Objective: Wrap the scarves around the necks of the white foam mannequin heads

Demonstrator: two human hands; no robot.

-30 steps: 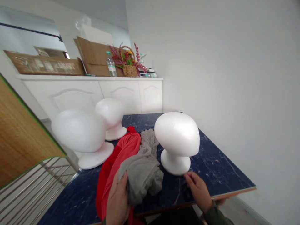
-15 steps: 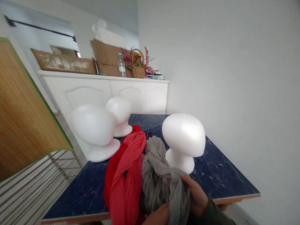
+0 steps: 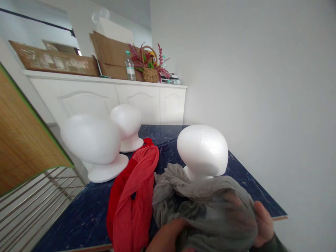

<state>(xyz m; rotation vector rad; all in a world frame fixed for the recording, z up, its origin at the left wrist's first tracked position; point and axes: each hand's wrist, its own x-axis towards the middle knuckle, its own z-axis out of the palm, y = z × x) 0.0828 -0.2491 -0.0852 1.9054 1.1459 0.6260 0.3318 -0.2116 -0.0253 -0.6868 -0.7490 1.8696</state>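
A grey sheer scarf (image 3: 217,217) is bunched at the table's front edge and spread between my hands. My left hand (image 3: 166,236) grips its lower left part, with the fingertips hidden in the cloth. At the right end my right hand (image 3: 262,224) holds the fabric, thumb outside and fingers showing faintly through it. Just behind the scarf stands a white foam mannequin head (image 3: 202,150), its base partly covered by the cloth. Left of the scarf lies a red scarf (image 3: 136,199), loosely folded lengthwise, touched by neither hand.
Two more white foam heads, one nearer (image 3: 91,140) and one farther (image 3: 126,122), stand at the left of the dark blue marbled table (image 3: 70,213). A metal rack (image 3: 52,196) is beside it. Behind, a white cabinet (image 3: 86,99) carries cardboard boxes (image 3: 112,52), a bottle (image 3: 130,66) and a flower basket (image 3: 151,74).
My right hand has moved right, pulling the grey scarf wider across the front of the nearest foam head. My left hand has shifted slightly left. The view has turned a little.
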